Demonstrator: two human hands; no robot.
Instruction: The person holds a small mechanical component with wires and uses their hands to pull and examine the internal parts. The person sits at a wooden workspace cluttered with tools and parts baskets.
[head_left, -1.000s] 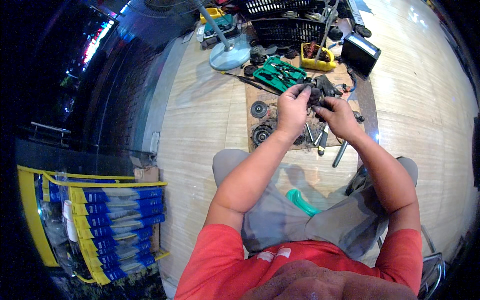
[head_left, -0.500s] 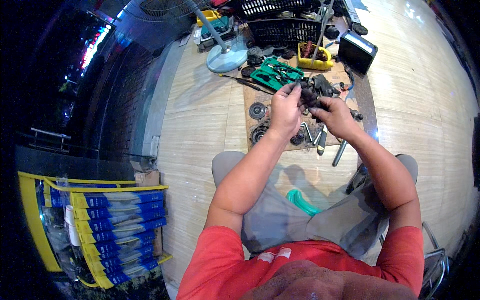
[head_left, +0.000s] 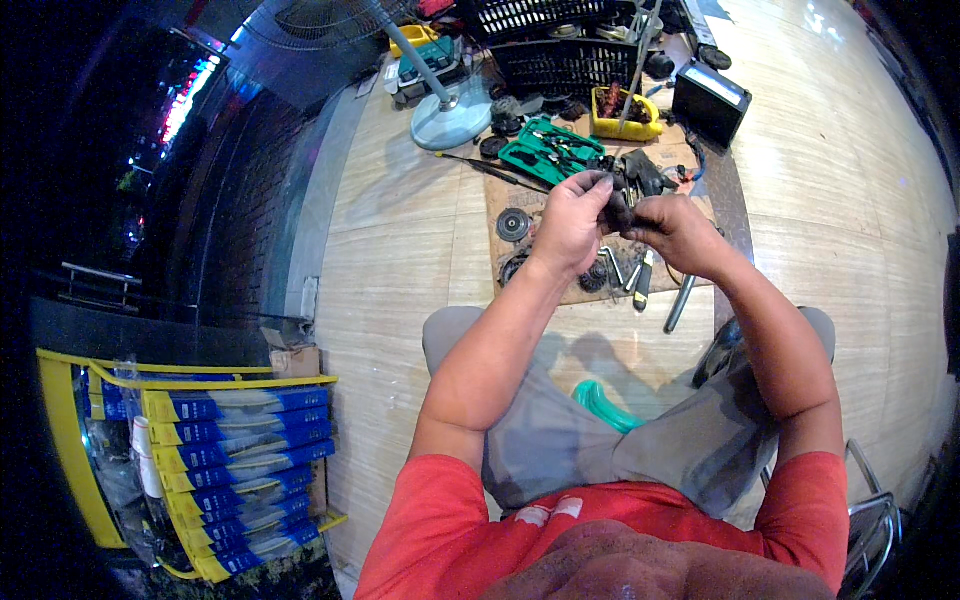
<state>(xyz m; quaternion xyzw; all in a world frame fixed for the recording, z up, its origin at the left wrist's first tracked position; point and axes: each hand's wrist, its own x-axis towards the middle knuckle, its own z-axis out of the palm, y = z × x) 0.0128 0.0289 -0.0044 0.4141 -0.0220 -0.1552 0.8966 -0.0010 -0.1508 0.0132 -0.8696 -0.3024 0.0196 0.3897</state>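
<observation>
Plainly, a dark part (head_left: pixel 620 212) sits between both hands' fingers (head_left: pixel 656 213).

- I see a plain red shirt (head_left: pixel 650 503), its short sleeves (head_left: pixel 428 505) ending above the elbows.
- A small pale print (head_left: pixel 548 511) sits on the chest.
- Grey trousers (head_left: pixel 555 445), loose and creased, cover the knees.
- Both forearms (head_left: pixel 483 345) are bare, without watch or gloves.
- Beside one leg, perhaps a dark shoe (head_left: pixel 718 352); it's too shadowed to be sure.

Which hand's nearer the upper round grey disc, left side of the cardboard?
Left. The left hand is right of the round grey disc, pinching a dark part; the right hand is farther right, on that part's other side.
</observation>
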